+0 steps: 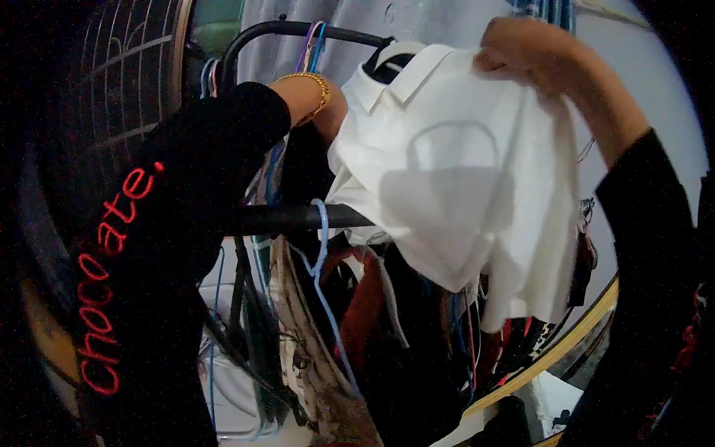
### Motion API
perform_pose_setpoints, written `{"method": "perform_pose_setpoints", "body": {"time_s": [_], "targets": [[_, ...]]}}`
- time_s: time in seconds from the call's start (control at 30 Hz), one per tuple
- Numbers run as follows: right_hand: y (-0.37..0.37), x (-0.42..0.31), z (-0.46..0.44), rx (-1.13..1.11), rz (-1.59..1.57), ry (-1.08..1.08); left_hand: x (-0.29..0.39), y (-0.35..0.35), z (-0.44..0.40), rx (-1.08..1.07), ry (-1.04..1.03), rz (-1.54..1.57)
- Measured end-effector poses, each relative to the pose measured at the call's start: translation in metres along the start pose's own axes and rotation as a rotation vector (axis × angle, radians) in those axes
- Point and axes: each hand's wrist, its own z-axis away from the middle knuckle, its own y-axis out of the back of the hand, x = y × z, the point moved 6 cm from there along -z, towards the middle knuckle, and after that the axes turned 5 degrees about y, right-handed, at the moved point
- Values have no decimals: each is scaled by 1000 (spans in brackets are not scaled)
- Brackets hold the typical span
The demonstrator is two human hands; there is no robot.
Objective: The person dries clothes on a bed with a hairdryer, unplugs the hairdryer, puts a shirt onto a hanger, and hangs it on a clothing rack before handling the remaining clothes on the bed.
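Note:
A white collared shirt hangs in front of me, with a white hanger showing at its neck. My right hand is at the shirt's upper right shoulder, its fingers bent against the fabric. My left hand, below a gold bracelet, reaches behind the shirt's left side, and its fingers are hidden by the cloth. A black rack bar passes behind the lower part of the shirt. From this bar hangs a light blue hanger, just left of the shirt.
Dark, red and beige garments hang below the bar. A higher black rail carries several coloured hangers. Behind it are a grey curtain and a window grille at the left. A yellow curved edge runs along the lower right.

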Motion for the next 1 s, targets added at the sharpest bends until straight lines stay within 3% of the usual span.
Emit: {"method": "perform_pose_setpoints", "body": {"time_s": [0.07,0.13,0.23,0.3,0.37,0.47,0.53,0.57,0.67,0.77,0.8,0.83,0.87,0.9,1.0], "targets": [[-22,-2,-29,-46,-251,-72,-4,-8,0,-123,81,-34],[-39,-2,-37,2,-559,-188,1,-1,1,-62,49,-50],[-53,-13,-62,-8,-439,-69,-2,-10,0,-33,23,-22],[-61,-28,-78,-69,-302,57,-5,-6,13,-126,159,35],[-81,-54,-83,84,-373,180,7,-3,17,-226,270,85],[-42,-78,-29,-91,-812,49,8,-36,13,-158,211,148],[-45,-75,-15,-203,-1213,-118,0,-65,5,-160,67,133],[-60,-73,-14,-202,-1215,-121,-15,-77,7,-212,142,111],[-101,-65,-9,34,-1375,-115,-18,-85,-4,-273,103,131],[-89,-73,-9,279,-1314,-183,-33,-114,-13,-367,37,185],[-85,-73,-14,264,-1331,-169,-39,-127,-19,-398,12,208],[-81,-77,-15,217,-1376,-62,-33,-137,-27,-440,-92,735],[-77,-81,-20,154,-1425,48,-22,-97,1,-418,44,519],[-69,-87,-15,97,-1679,197,-27,-86,7,-402,60,560],[-51,-92,-17,73,-1710,284,-24,-50,34,-258,137,485]]}}
